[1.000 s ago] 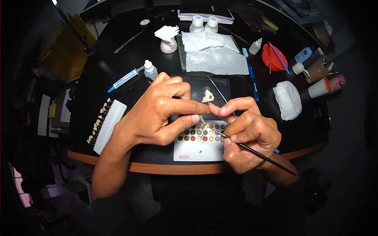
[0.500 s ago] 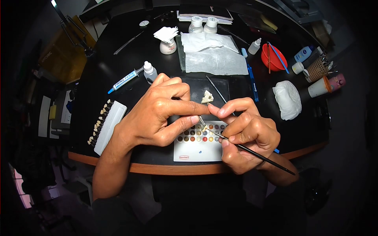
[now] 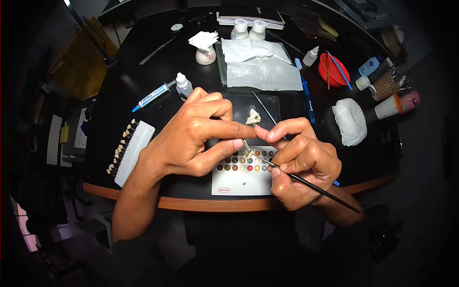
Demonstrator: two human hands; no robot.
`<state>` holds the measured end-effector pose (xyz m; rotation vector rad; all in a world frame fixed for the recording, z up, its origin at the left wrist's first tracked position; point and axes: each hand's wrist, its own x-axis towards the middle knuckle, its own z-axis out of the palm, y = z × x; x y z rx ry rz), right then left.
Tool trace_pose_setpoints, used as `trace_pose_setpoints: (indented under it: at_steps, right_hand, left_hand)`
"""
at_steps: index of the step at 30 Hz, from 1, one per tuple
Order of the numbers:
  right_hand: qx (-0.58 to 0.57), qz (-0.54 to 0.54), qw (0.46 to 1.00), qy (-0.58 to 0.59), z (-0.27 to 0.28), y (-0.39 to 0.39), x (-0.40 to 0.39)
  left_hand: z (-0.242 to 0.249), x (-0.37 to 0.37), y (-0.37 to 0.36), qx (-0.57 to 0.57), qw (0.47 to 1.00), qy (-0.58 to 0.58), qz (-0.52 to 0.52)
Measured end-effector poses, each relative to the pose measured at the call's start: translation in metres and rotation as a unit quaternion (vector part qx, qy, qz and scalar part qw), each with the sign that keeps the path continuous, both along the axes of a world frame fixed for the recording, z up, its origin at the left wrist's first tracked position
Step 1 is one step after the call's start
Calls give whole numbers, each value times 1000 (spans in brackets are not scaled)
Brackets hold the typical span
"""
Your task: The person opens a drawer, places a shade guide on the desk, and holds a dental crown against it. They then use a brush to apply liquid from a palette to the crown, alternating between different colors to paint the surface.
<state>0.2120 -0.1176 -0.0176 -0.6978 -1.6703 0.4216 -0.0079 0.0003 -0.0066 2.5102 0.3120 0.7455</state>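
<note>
My left hand (image 3: 191,131) is closed in a pinch on slim metal tweezers (image 3: 245,144), mostly hidden behind the fingers. At their tip sits a tiny tooth-coloured dental crown (image 3: 249,154). In my right hand (image 3: 306,160) is a thin black-handled brush (image 3: 318,189), its tip touching or very close to the crown. The two hands meet at the fingertips. Directly beneath lies a white palette (image 3: 239,185) with rows of coloured stain wells, partly covered by my right hand. A cream honeycomb firing tray (image 3: 253,117) rests just beyond.
Left are a shade guide (image 3: 131,153), a firing paste syringe (image 3: 153,97) and a dropper bottle (image 3: 183,85). White tissue (image 3: 263,74) lies at the back. A red bowl (image 3: 337,71), a wad of white paper (image 3: 349,122) and a brush holder (image 3: 384,86) stand right.
The brush tip and crown have shifted very slightly. Both hands keep nearly the same pose, and the whole view has moved a little.
</note>
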Motion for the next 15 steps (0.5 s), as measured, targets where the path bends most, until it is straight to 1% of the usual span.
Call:
trace_pose_setpoints:
  at_steps: [15]
  right_hand:
    - [-4,9,1000,-1,-1,0,2]
  left_hand:
    - [0,0,-1,1,1000,-7,-3]
